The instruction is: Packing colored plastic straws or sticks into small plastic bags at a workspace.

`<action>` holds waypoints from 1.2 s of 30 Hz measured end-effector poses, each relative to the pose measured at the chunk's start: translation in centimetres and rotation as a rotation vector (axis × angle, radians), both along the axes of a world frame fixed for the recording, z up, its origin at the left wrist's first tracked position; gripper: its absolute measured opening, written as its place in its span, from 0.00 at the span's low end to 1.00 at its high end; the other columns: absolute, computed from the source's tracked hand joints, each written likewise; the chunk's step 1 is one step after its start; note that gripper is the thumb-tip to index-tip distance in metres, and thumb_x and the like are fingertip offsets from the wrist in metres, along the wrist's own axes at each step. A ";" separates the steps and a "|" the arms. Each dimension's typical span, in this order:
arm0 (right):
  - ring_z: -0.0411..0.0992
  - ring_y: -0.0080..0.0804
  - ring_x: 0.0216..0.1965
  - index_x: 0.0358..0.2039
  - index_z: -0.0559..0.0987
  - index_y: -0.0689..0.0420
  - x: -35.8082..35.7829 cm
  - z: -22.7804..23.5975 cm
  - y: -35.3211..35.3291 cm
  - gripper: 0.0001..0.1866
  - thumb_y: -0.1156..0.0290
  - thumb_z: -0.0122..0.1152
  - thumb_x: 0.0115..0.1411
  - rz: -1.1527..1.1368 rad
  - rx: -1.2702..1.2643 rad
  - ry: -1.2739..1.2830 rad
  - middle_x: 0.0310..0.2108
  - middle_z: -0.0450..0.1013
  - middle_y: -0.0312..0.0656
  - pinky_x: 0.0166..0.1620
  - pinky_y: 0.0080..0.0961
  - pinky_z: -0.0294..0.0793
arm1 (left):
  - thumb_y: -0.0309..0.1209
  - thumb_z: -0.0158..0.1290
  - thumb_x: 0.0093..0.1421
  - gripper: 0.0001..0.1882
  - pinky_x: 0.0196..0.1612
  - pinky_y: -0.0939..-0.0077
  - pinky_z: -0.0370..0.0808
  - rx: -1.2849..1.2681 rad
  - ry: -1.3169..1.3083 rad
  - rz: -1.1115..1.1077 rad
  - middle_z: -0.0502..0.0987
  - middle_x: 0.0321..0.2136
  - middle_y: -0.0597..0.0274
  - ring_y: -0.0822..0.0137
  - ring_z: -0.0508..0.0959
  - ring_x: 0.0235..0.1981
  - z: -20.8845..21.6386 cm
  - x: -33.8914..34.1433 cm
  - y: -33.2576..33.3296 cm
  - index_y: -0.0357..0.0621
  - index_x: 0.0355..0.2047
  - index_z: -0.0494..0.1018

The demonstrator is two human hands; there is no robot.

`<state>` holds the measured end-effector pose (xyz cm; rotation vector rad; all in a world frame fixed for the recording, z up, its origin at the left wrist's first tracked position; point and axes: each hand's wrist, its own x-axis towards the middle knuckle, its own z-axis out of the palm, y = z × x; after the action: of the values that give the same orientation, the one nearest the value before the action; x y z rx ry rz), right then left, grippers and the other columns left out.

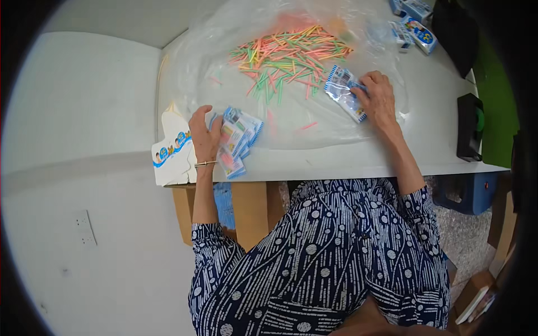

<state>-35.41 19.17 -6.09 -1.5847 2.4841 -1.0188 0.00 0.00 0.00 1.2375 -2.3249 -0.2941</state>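
My right hand (379,102) pinches a small blue-and-white plastic packet (343,89) near its right edge, thumb on top. The packet lies at a slant just below a heap of thin sticks (291,53) in pink, green and yellow, spread on a clear plastic sheet (190,78). At the left my left hand (205,134) rests against a fanned stack of similar packets (238,137), thumb and forefinger apart. Pink and green contents show through some of those packets. The other fingers of that hand are mostly hidden.
A torn white carton (172,148) with a printed blue band stands at the table's left edge. Small blue boxes (417,33) lie at the far right, beside a dark bag (457,36). A black holder (469,127) stands at the right edge. Below are brown cardboard (249,213) and a blue stool (471,193).
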 end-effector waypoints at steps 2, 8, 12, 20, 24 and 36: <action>0.68 0.41 0.41 0.32 0.78 0.59 0.0 -0.9 -0.2 0.09 0.71 0.63 0.50 -0.023 -0.093 0.022 0.36 0.71 0.43 0.43 0.34 0.66 | 0.30 0.57 0.52 0.17 0.51 0.68 0.65 -0.123 0.058 -0.135 0.74 0.44 0.57 0.58 0.71 0.47 0.9 -2.7 0.2 0.44 0.43 0.72; 0.69 0.40 0.35 0.32 0.74 0.61 0.1 1.9 0.3 0.10 0.72 0.63 0.50 -0.002 -0.294 -0.004 0.33 0.71 0.43 0.41 0.32 0.67 | 0.33 0.59 0.52 0.17 0.49 0.67 0.67 0.202 0.241 -0.423 0.75 0.43 0.62 0.65 0.72 0.46 1.9 -12.9 2.4 0.42 0.42 0.73; 0.69 0.37 0.31 0.34 0.73 0.62 1.3 4.5 0.6 0.11 0.73 0.63 0.50 0.164 -0.265 -0.292 0.32 0.71 0.43 0.37 0.28 0.68 | 0.34 0.60 0.52 0.17 0.42 0.73 0.70 0.282 0.304 -0.596 0.77 0.38 0.64 0.71 0.74 0.38 1.2 -18.3 4.3 0.42 0.41 0.74; 0.69 0.36 0.30 0.40 0.74 0.61 2.0 4.8 0.4 0.16 0.70 0.63 0.51 0.297 -0.270 -0.400 0.33 0.72 0.43 0.36 0.27 0.69 | 0.27 0.56 0.55 0.06 0.32 0.84 0.70 0.502 0.296 -0.670 0.78 0.27 0.67 0.79 0.73 0.29 1.7 -19.4 5.7 0.38 0.32 0.78; 0.70 0.37 0.30 0.38 0.75 0.62 2.7 3.2 -0.5 0.15 0.69 0.62 0.52 0.352 -0.311 -0.273 0.33 0.72 0.45 0.36 0.29 0.69 | 0.27 0.57 0.55 0.07 0.32 0.83 0.70 0.630 0.363 -0.622 0.79 0.27 0.67 0.79 0.74 0.29 1.9 -19.2 6.0 0.38 0.33 0.78; 0.71 0.41 0.25 0.29 0.78 0.63 3.4 4.6 0.1 0.10 0.68 0.59 0.53 0.354 -0.131 -0.619 0.23 0.72 0.49 0.30 0.31 0.67 | 0.26 0.58 0.51 0.08 0.31 0.78 0.69 0.279 0.245 -0.661 0.77 0.25 0.60 0.69 0.73 0.26 0.9 -17.4 6.4 0.39 0.33 0.78</action>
<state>-32.03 19.31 -1.52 -1.3835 1.6986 -1.3655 -17.37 6.42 0.92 0.4582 -2.4543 -0.9588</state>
